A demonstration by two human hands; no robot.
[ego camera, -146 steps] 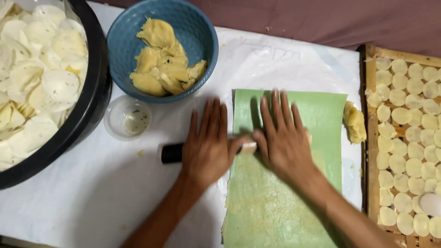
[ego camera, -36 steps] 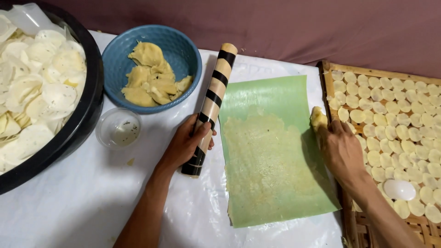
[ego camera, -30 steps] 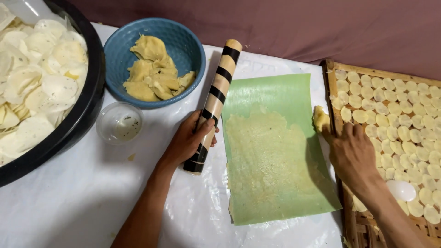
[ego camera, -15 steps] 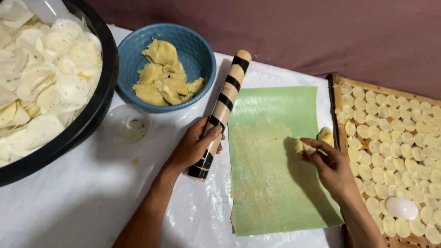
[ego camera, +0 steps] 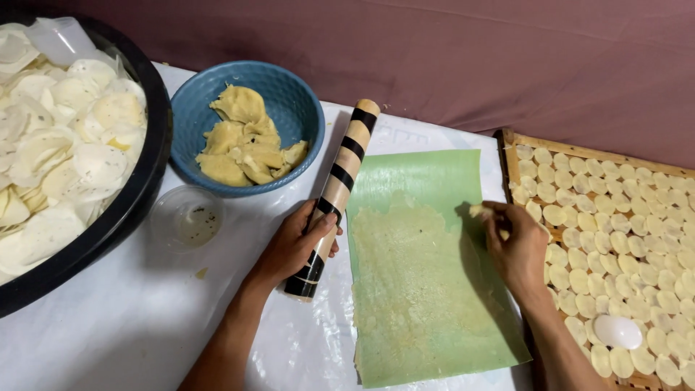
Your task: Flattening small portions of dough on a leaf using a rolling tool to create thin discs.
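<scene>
My left hand grips a black-and-tan striped rolling pin that lies diagonally on the white sheet, just left of a green mat. A thin, pale layer of rolled dough covers most of the mat. My right hand hovers over the mat's right edge and pinches a small lump of yellow dough in its fingertips.
A blue bowl with yellow dough lumps stands at the back left. A big black basin full of pale thin rounds fills the left. A small clear cup sits beside it. A wooden tray of several small dough discs lies right.
My right hand has picked the dough lump up from the mat's right edge and brought it over the mat. The left hand has stayed on the rolling pin.
</scene>
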